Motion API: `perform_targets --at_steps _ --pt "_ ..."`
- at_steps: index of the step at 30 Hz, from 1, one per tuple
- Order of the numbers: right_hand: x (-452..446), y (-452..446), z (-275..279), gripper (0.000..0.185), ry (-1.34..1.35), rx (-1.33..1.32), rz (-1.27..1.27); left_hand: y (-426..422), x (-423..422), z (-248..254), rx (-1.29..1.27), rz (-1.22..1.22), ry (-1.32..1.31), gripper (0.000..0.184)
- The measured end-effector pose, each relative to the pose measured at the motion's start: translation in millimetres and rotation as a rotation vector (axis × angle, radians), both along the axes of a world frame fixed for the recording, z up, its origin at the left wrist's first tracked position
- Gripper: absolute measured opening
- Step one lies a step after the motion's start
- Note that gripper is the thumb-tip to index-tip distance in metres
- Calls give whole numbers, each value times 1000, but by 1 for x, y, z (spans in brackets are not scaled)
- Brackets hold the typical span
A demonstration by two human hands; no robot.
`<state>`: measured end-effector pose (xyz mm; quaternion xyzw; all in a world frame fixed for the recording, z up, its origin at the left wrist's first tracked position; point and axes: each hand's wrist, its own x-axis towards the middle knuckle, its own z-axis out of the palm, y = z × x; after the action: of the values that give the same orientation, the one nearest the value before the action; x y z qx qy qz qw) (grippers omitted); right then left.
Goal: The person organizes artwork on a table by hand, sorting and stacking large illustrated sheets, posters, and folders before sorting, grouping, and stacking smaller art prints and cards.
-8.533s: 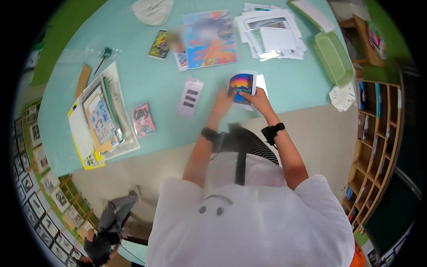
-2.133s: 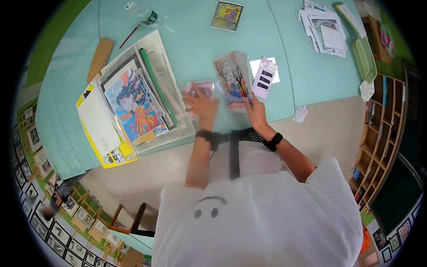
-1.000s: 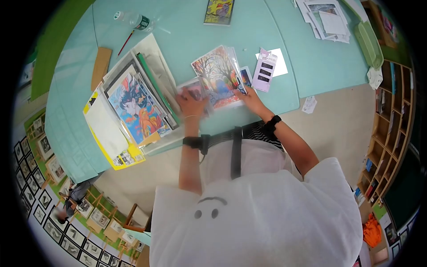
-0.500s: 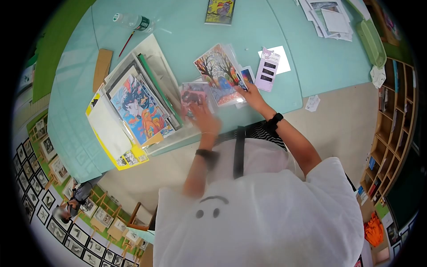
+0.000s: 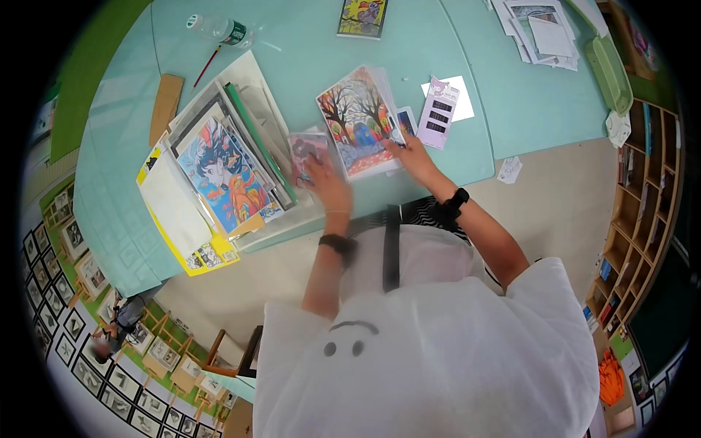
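My right hand [image 5: 415,160] pinches the lower right edge of a painted tree picture [image 5: 356,120], which lies over a stack of clear sleeves. My left hand [image 5: 327,181] rests with spread fingers on a small pink picture card [image 5: 301,150] just left of it. A small dark card [image 5: 406,121] shows partly from beneath the tree picture. To the right is a lilac card packet [image 5: 437,120] with dark bars on it, over a white sheet [image 5: 462,98]. Left of my left hand lies a thick pile of papers topped by a blue and orange illustration [image 5: 225,175].
A water bottle [image 5: 219,31], a red pencil [image 5: 207,67] and a brown card strip [image 5: 167,109] lie at the back left. A yellow picture [image 5: 362,17] is at the far edge. Loose papers [image 5: 540,33] and a green tray [image 5: 610,73] sit right; shelves [image 5: 639,204] stand beyond.
My left hand has shifted slightly left with the pink card and is less blurred. The tree picture has tilted a little flatter, with my right hand staying at its edge.
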<state>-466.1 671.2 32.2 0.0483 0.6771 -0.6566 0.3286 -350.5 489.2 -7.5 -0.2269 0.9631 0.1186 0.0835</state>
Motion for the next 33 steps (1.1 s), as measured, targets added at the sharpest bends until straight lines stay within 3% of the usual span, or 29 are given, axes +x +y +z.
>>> perform_targets --at_steps 3,6,9,15,18,21,24,30,33 --pt "-10 9 11 34 37 2 -20 -15 7 -7 115 118 252 75" --pt "-11 19 -5 33 165 119 -61 -18 9 16 456 301 504 63" --pt "3 19 -5 32 240 320 5 -23 11 18 498 283 549 59" --pt "41 -14 -17 31 345 310 9 -21 12 5 358 191 497 62" --pt "42 -24 -23 32 202 186 30 -20 11 8 378 183 502 62" --pt "37 -25 -30 31 245 35 -51 -19 10 9 329 151 449 63" --pt "29 -12 -26 47 -72 -30 103 -16 9 7 257 124 385 64" --pt "19 -23 -29 50 88 -67 209 -30 13 8 431 103 476 61" --pt "12 -29 -32 52 144 -49 282 -34 12 19 358 75 355 64"
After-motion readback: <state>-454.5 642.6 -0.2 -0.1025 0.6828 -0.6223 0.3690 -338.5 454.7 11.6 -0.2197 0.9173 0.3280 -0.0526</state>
